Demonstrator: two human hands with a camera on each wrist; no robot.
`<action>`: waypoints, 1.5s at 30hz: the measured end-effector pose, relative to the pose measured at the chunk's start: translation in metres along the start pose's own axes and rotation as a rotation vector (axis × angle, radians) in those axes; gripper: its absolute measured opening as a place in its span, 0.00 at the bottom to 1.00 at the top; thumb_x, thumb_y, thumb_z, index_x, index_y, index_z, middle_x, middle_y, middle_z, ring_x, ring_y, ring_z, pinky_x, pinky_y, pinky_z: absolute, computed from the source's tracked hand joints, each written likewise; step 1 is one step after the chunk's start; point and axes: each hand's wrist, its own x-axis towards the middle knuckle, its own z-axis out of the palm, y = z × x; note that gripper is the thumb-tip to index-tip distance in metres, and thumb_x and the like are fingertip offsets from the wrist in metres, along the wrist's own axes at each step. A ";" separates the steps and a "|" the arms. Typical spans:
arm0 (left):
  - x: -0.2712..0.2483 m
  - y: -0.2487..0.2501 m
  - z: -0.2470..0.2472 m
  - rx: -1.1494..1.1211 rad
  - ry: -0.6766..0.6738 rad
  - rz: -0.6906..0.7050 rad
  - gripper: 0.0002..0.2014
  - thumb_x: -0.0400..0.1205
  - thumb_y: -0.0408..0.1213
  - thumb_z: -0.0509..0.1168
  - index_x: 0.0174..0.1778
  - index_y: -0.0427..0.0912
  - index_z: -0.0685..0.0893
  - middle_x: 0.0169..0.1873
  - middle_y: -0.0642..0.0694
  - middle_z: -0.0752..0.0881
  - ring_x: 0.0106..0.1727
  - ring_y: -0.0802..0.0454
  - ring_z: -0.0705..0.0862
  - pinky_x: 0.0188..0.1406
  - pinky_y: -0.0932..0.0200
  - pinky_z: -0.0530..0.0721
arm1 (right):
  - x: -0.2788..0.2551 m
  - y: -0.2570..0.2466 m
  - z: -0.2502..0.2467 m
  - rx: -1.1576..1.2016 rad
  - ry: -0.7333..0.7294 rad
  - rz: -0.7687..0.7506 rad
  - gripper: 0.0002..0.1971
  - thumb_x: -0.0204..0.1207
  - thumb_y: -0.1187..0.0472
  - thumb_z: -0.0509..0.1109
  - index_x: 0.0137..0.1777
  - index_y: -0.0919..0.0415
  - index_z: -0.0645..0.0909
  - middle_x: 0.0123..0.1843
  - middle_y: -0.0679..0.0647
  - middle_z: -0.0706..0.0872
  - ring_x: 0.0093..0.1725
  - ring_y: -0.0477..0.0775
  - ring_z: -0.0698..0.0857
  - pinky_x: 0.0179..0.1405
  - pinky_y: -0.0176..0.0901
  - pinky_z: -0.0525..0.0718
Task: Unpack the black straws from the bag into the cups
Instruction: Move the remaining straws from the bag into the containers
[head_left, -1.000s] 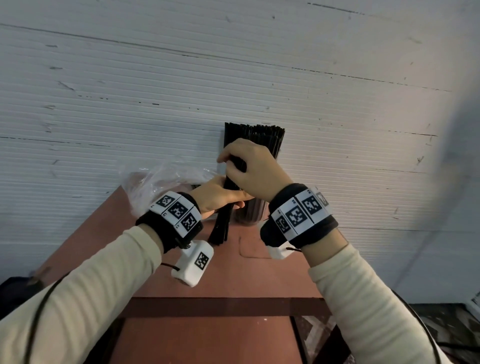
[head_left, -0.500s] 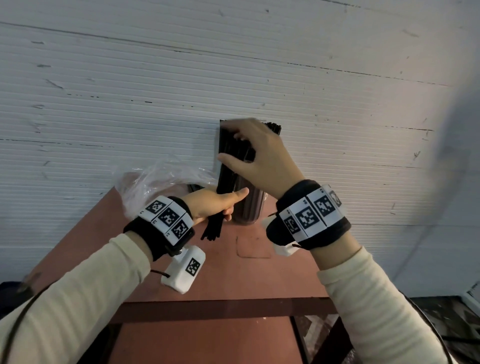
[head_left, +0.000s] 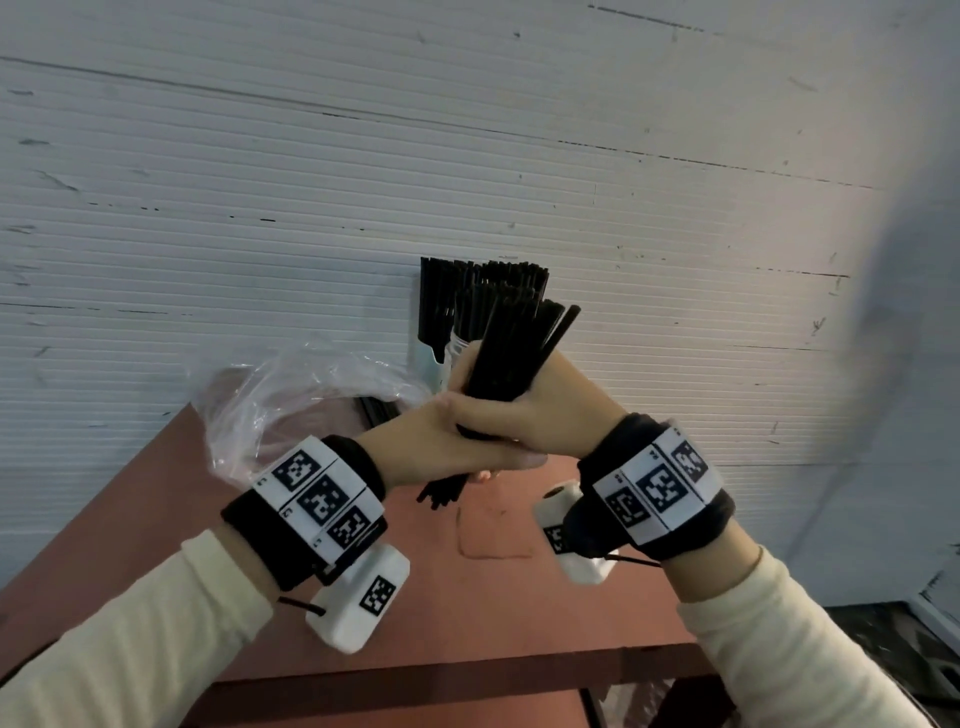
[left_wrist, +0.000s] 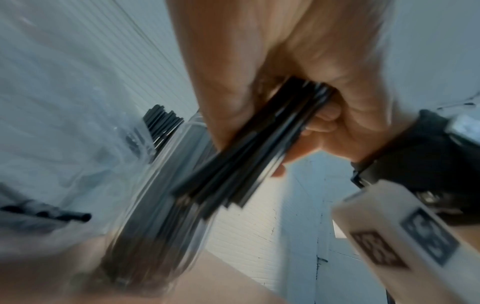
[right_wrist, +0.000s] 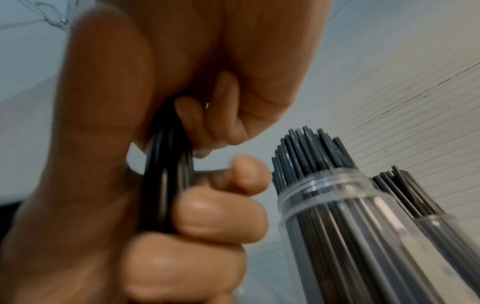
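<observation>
We grip one bundle of black straws (head_left: 511, 353) with both fists, left hand (head_left: 447, 441) curled low, right hand (head_left: 545, 410) wrapped above, tips fanning toward one o'clock. We judge this the squaring-up step; next, lower it into a cup (right_wrist: 345, 226) at twelve o'clock, both already crowded. Half a second ago our right hand reached over the cups; now it clasps the bundle. The bag (head_left: 291, 395) lies at ten o'clock.

Two cups (right_wrist: 363, 226) of straws (head_left: 483, 291) stood by the wall (head_left: 467, 156) on the table (head_left: 493, 597). The bag (head_left: 291, 400) lay to their left.
</observation>
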 end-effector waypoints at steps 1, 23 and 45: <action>0.003 0.002 0.000 -0.011 0.057 0.050 0.17 0.73 0.36 0.78 0.52 0.45 0.77 0.36 0.49 0.86 0.38 0.55 0.85 0.41 0.59 0.84 | 0.003 -0.001 -0.007 -0.003 0.031 -0.012 0.05 0.76 0.65 0.74 0.42 0.67 0.84 0.36 0.56 0.87 0.37 0.48 0.86 0.39 0.38 0.84; 0.082 -0.027 -0.044 0.003 0.253 0.069 0.36 0.59 0.51 0.85 0.60 0.42 0.82 0.53 0.43 0.89 0.58 0.48 0.88 0.65 0.44 0.83 | 0.056 0.010 -0.104 0.064 0.374 0.157 0.08 0.77 0.64 0.72 0.38 0.65 0.79 0.27 0.53 0.75 0.21 0.47 0.69 0.18 0.33 0.67; 0.074 -0.020 -0.038 -0.027 0.272 0.032 0.37 0.58 0.57 0.82 0.62 0.47 0.83 0.54 0.50 0.90 0.58 0.56 0.87 0.65 0.52 0.81 | 0.039 0.033 -0.105 0.077 0.334 0.137 0.09 0.78 0.64 0.71 0.38 0.67 0.79 0.27 0.51 0.76 0.26 0.48 0.72 0.22 0.36 0.70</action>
